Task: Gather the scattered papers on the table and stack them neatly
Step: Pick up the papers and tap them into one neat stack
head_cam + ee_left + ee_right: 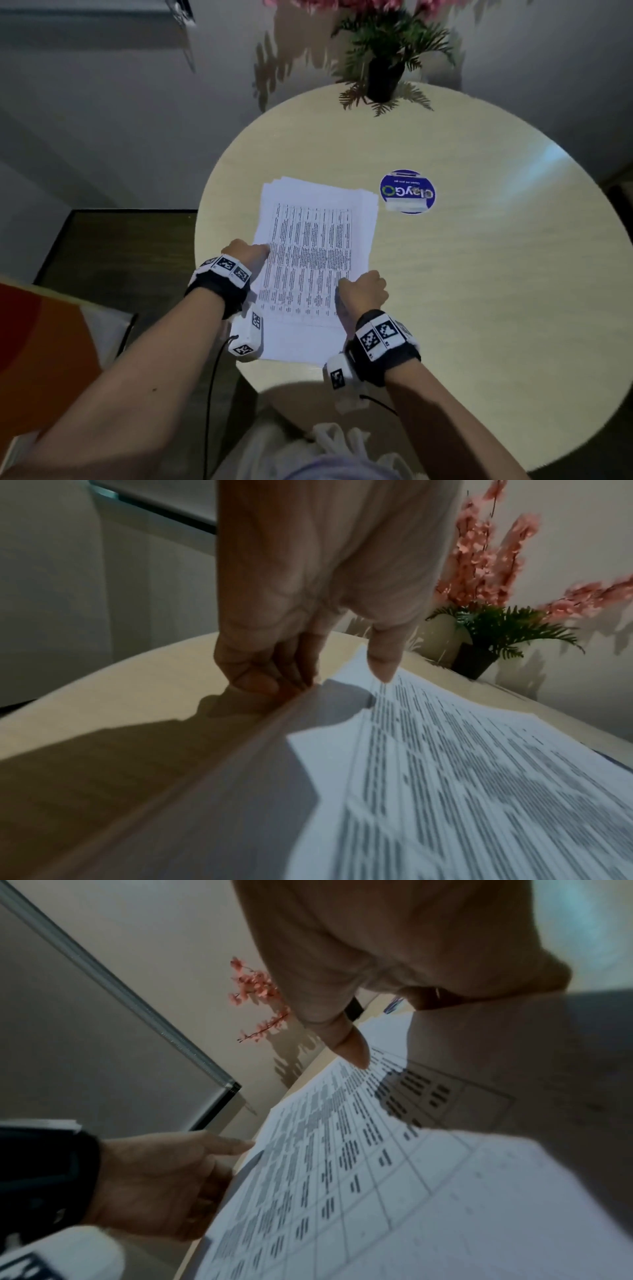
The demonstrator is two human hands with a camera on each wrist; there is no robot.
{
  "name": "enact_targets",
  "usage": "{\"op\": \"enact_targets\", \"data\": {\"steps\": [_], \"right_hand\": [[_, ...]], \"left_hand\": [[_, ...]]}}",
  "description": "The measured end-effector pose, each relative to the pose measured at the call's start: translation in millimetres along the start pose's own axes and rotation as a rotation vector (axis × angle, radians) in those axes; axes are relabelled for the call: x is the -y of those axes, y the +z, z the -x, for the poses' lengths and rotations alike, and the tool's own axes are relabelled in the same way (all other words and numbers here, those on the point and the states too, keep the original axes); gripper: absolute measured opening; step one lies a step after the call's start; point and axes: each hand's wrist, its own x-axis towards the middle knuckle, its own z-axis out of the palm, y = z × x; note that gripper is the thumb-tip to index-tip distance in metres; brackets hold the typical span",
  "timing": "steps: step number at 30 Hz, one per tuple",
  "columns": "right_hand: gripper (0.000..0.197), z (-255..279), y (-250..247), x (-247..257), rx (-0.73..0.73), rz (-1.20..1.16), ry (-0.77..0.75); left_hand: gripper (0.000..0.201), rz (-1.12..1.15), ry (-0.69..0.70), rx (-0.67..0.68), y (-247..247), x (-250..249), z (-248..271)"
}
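Observation:
A stack of white printed papers (315,240) lies on the round beige table (479,291), its far sheets slightly fanned. My left hand (263,250) pinches the stack's left edge. In the left wrist view the thumb (383,658) sits on the top sheet (445,764) and the curled fingers (260,674) sit under the slightly raised edge. My right hand (342,284) grips the stack's right edge near the front. Its thumb (352,1045) presses on the printed sheet (342,1177), whose right side bends upward; the other fingers are hidden.
A round blue sticker (407,192) lies flat on the table just right of the stack's far corner. A black pot with green fronds and pink blossoms (383,78) stands at the table's far edge by the wall. A dark low surface (120,246) lies left of the table.

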Motion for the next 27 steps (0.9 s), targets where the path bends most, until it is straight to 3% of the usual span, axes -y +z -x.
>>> {"op": "enact_targets", "data": {"steps": [4, 8, 10, 13, 15, 17, 20, 23, 27], "right_hand": [[0.033, -14.3, -38.4, -29.1, 0.007, -0.023, 0.097], [0.022, -25.2, -64.9, -54.2, 0.033, -0.390, 0.077], [0.030, -33.5, -79.3, -66.9, 0.001, -0.488, 0.085], [0.010, -39.0, -107.9, -88.0, -0.027, -0.447, 0.099], [0.016, -45.2, -130.7, -104.2, -0.042, -0.402, 0.056], [0.012, -43.0, -154.9, -105.3, -0.089, -0.412, -0.079], [0.019, -15.8, -198.5, -77.2, -0.288, -0.385, -0.413], [0.015, 19.4, -236.8, -35.1, -0.468, -0.433, -0.767], [0.026, 32.8, -242.9, -19.1, -0.442, -0.592, -0.919]], "left_hand": [[0.046, -0.064, 0.079, 0.190, 24.5, -11.2, 16.3], [0.060, 0.049, 0.198, 0.258, 76.1, -32.2, 41.5], [0.056, 0.066, 0.241, 0.261, 96.9, -46.2, 61.5], [0.047, 0.035, 0.396, 0.235, 125.9, -62.8, 84.2], [0.042, 0.062, 0.529, 0.203, 138.5, -71.6, 97.0], [0.037, 0.189, 0.623, 0.152, 139.7, -85.5, 113.8], [0.041, 0.586, 0.733, 0.027, 119.9, -114.7, 143.4], [0.039, 0.716, 0.913, -0.161, 84.4, -145.6, 168.7], [0.027, 0.917, 1.003, -0.245, 54.2, -162.5, 180.1]]}}
